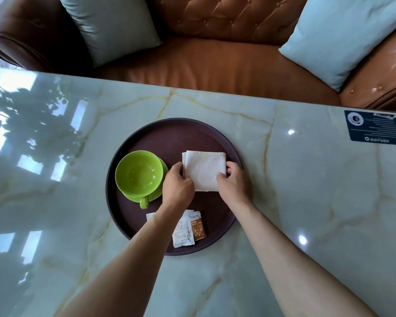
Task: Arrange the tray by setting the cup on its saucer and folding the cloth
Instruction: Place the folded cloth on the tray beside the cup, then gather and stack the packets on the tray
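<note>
A round dark brown tray (169, 131) lies on the marble table. On its left half an empty green cup (138, 173) stands upright on a green saucer (162, 167), its handle towards me. To the right of the cup a white cloth (204, 170) lies folded into a rough square on the tray. My left hand (177, 185) grips the cloth's left edge and my right hand (234, 183) grips its right edge. The near corners of the cloth are hidden under my fingers.
Several small packets (191, 227), one brown, lie at the tray's near edge, partly under my left forearm. A dark blue card (374, 128) lies at the table's far right. Beyond the table stands a brown leather sofa (215, 67) with two pale blue cushions (110, 26).
</note>
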